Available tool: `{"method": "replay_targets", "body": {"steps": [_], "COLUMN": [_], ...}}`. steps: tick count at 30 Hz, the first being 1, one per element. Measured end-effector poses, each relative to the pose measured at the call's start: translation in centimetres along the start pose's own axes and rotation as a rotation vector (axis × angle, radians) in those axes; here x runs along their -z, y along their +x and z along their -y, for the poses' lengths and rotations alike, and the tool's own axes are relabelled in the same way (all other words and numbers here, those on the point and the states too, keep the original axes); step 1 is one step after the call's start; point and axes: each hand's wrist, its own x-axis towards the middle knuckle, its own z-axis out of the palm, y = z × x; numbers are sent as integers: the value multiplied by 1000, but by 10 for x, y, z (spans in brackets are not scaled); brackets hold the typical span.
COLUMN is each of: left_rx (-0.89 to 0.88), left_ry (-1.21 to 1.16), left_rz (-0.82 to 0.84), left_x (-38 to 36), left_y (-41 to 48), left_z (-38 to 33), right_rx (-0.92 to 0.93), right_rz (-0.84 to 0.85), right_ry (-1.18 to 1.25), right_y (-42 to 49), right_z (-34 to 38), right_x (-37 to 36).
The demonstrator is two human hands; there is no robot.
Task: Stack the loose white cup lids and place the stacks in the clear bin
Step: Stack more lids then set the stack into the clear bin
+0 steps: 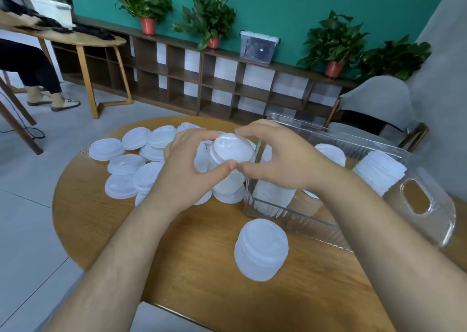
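Both hands at work over the round wooden table [177, 261]. Your left hand [185, 163] and right hand [280, 155] curl round a held stack of lids [231, 150] from either side, fingers over its far edge and the two thumb tips touching at its near edge. The stack sits raised above the loose lids [126, 166], just beside the left end of the clear bin [305, 221]. The loose lids lie scattered and overlapping on the left part of the table. A finished stack [261, 249] rests on its side on the table, near the bin's front wall. Inside the bin, one stack [274, 196] lies below your right wrist and another, the far stack [380, 171], lies toward the handle end. Lid counts cannot be told.
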Motion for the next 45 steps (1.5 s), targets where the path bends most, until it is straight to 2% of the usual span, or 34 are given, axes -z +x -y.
{"method": "replay_targets", "body": {"steps": [6, 14, 25, 38, 45], "left_rx": [-45, -22, -12, 66, 84], "left_ry": [-96, -64, 29, -175, -145], "left_rz": [179, 305, 425, 484, 505], "left_x": [-11, -32, -34, -48, -46], "left_y": [-42, -88, -93, -105, -109], "left_z": [-23, -18, -10, 2, -7], "right_rx": [-110, -160, -168, -158, -188], "right_rz": [-185, -375, -362, -406, -422], "right_ry": [317, 370, 372, 445, 534], "right_y": [-89, -146, -157, -161, -164], "right_z": [1, -10, -19, -24, -24], "right_x": [-25, -79, -96, -114, -121]}}
